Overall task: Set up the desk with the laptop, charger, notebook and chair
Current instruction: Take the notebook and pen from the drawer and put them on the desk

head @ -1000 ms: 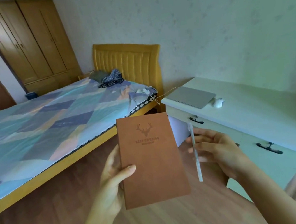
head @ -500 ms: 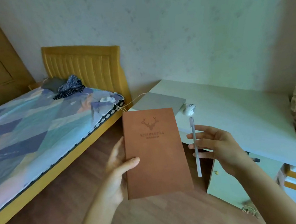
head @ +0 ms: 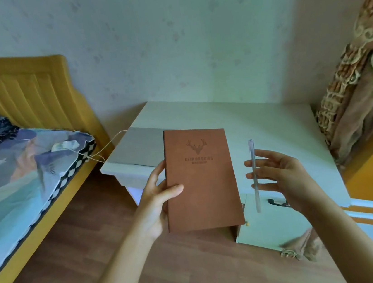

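A: In the head view, how are the hands posed?

B: The left hand [head: 158, 198] grips the brown leather-look notebook with a stamped deer head [head: 201, 178] by its left edge, thumb laid across the cover, fingers behind it. The notebook is held upright over the near edge of the white rectangular desk [head: 274, 129]. The right hand [head: 280, 178] holds a slim clear pen [head: 254, 175] upright, fingers loosely curled around it, palm turned left.

A: And the surface and room?

B: A closed grey flat laptop [head: 141, 145] lies at the desk's left end, partly hidden behind the notebook. A thin pale cord [head: 110, 143] runs from it toward the yellow-framed bed with a patterned blue cover [head: 19, 177]. A black drawer handle [head: 277, 203] shows below the desktop. The floor is brown wood laminate [head: 197, 270]; an ornate brown curtain [head: 363, 84] hangs on the right.
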`<state>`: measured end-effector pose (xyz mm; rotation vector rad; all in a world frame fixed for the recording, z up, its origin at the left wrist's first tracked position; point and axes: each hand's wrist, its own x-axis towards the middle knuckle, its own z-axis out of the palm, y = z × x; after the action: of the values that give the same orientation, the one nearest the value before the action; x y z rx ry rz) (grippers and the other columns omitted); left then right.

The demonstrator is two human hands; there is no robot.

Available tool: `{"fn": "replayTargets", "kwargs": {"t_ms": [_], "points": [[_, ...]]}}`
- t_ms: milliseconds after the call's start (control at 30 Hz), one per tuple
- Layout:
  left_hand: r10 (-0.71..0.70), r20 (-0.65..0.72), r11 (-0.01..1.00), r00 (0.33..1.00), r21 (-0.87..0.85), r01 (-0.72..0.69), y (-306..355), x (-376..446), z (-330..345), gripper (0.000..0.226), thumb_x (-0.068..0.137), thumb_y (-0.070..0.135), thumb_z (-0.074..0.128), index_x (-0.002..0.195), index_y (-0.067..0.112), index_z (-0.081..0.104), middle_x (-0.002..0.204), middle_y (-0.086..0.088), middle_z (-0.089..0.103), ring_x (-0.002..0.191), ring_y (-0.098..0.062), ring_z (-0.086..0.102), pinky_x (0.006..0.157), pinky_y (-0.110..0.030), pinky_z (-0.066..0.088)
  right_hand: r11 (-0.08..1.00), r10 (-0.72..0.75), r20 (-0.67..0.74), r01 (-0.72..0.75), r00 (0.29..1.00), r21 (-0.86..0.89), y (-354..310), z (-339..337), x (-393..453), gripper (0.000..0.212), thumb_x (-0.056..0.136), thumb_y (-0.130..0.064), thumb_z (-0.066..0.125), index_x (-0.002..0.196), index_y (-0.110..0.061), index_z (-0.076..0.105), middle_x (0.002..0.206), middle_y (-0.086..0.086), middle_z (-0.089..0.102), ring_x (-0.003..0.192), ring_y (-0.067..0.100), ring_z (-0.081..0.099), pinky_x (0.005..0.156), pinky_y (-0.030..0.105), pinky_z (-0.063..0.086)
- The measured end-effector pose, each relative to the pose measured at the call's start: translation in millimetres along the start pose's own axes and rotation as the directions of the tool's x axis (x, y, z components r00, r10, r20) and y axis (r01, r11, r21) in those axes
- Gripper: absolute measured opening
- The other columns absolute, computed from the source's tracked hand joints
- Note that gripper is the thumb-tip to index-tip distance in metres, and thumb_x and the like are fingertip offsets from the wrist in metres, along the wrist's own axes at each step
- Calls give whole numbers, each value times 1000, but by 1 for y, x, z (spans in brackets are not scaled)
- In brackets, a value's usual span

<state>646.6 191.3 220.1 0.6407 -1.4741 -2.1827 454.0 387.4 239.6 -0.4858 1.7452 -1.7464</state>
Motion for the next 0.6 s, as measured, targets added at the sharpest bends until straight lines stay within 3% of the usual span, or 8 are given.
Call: {"fn": "replayTargets", "kwargs": {"t_ms": [233, 600], "points": [[-159, 38, 986, 987, -44, 161, -34, 113, 35, 67, 75, -2, 69, 131, 32, 52, 113, -14, 69, 102, -31, 67, 79, -38, 54, 997, 78, -115, -77, 990, 12, 20, -49, 84, 42, 82, 9, 57, 120, -10, 59, 103, 13, 71, 84, 31, 70, 71, 43, 59], [-342, -35, 937, 939, 62, 343, -122, 293, 81, 60, 85, 0, 66, 130, 35, 50, 113, -3, 71, 104, -21, 67, 78, -32, 51, 961, 269, -222, -277, 937, -2, 74, -115, 246, 48, 79, 11, 58, 123, -8, 56, 99, 13, 69, 76, 26, 69, 65, 37, 57]]}}
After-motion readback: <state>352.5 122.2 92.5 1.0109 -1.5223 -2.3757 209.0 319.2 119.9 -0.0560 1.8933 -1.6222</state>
